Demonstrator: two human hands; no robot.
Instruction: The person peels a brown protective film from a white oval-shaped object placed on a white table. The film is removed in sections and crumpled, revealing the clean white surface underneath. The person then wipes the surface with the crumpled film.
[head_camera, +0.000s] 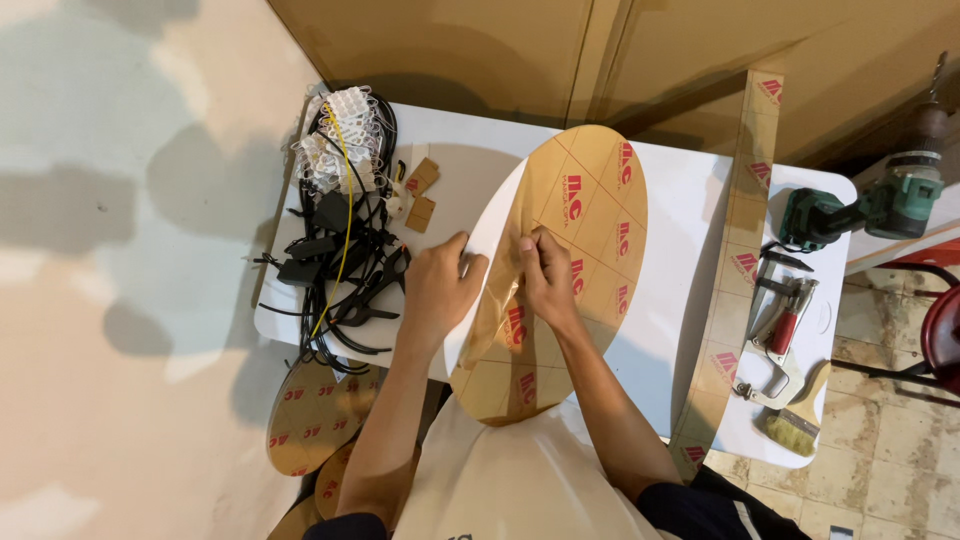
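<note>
A large round disc (590, 200) covered in tan protective paper with red marks lies tilted on the white table (670, 280). Its left edge shows bare white where the paper is peeled back. My left hand (437, 285) holds the disc's white left edge. My right hand (545, 275) pinches the loose tan paper near the disc's middle, fingers closed on it.
A tangle of black cables, clamps and white light modules (345, 210) sits at the table's left end. A long paper-covered strip (740, 250) lies to the right, beside a clamp (780, 330), a brush (795, 425) and a green drill (870, 205). More discs (310, 420) lie below the table.
</note>
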